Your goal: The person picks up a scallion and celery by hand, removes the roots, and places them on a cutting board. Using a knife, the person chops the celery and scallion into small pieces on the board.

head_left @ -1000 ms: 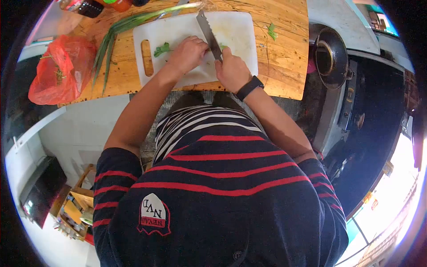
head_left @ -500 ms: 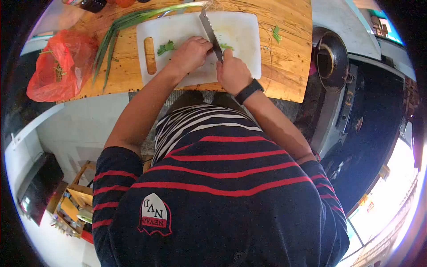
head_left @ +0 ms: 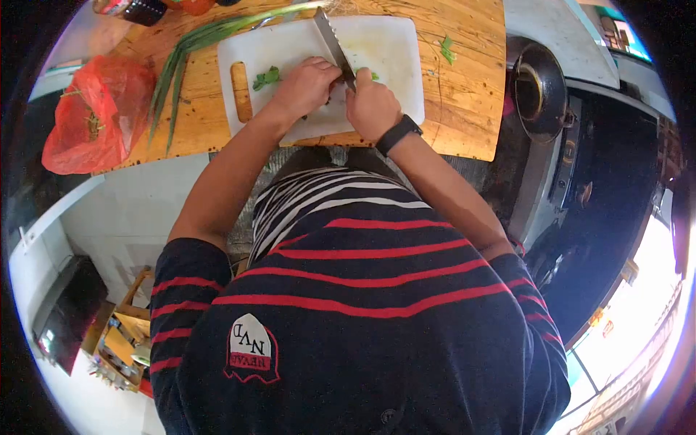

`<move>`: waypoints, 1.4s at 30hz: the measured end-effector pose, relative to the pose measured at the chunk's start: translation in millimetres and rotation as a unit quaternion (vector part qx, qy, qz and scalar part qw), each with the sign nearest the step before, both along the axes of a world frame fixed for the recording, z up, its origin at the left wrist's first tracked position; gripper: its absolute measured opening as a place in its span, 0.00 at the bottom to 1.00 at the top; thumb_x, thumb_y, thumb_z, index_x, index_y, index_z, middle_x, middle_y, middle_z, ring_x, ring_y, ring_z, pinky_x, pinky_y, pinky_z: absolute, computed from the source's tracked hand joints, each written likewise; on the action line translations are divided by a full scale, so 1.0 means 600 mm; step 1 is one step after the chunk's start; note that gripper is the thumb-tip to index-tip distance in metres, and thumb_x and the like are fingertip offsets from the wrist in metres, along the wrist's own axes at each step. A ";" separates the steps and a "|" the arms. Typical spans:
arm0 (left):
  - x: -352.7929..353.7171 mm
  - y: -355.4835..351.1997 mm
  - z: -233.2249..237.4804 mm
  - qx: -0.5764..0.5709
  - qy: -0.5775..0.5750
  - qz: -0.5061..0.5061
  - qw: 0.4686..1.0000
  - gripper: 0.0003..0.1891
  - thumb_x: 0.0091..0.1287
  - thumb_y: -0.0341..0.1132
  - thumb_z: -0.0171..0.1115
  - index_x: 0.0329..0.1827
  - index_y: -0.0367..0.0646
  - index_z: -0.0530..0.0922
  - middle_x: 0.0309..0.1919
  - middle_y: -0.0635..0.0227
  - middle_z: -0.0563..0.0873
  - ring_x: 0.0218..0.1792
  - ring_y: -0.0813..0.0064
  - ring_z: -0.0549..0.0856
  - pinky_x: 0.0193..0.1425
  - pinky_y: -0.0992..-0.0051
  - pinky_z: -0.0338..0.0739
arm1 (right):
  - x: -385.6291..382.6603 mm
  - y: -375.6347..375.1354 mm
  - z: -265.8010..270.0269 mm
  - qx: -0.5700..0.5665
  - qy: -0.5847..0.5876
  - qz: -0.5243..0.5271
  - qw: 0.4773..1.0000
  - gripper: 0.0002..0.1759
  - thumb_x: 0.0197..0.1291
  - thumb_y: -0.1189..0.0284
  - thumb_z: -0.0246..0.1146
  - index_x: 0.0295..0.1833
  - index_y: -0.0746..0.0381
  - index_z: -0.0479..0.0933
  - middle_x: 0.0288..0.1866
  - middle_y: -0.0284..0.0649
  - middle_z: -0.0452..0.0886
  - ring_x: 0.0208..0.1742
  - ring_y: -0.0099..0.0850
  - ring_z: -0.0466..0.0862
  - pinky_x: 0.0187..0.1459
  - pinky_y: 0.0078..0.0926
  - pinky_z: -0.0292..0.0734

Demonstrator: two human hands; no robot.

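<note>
The knife [head_left: 334, 45] is grasped by its handle in the right hand [head_left: 372, 109], and its blade is angled forward and leftward, away from the body. Close beside the blade the left hand [head_left: 307, 85] is curled low over the cutting board [head_left: 395, 43]; whether anything is clasped beneath cannot be told. The knife can be judged stiff and fairly light, best held behind its notched edge. The leafy green [head_left: 267, 77] is placed on the board just left of the left hand; it can be judged light, soft, easily bruised, slippery if wet, and best pinched near its stem. The board is supported by the wooden counter [head_left: 464, 109].
</note>
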State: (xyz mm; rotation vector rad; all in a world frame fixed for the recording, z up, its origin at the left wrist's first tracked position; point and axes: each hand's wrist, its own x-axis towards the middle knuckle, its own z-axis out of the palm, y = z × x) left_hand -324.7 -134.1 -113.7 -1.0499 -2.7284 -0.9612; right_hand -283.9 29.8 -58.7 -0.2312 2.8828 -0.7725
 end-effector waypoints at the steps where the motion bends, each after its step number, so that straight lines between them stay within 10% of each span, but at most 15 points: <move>1: -0.006 -0.003 0.000 0.004 0.006 0.005 1.000 0.08 0.54 0.25 0.62 0.37 0.38 0.81 0.35 0.57 0.85 0.43 0.55 0.83 0.51 0.62 0.79 | 0.000 0.000 0.001 -0.001 0.005 0.002 1.000 0.14 0.63 0.69 0.59 0.44 0.68 0.65 0.25 0.60 0.80 0.30 0.60 0.82 0.34 0.58 0.76; 42: -0.010 0.010 -0.005 -0.001 0.018 0.015 1.000 0.05 0.59 0.28 0.64 0.37 0.39 0.84 0.35 0.60 0.87 0.41 0.57 0.85 0.51 0.62 0.79 | 0.033 0.031 0.060 0.022 -0.073 -0.007 0.997 0.13 0.64 0.67 0.57 0.44 0.67 0.67 0.26 0.60 0.81 0.30 0.59 0.84 0.34 0.56 0.79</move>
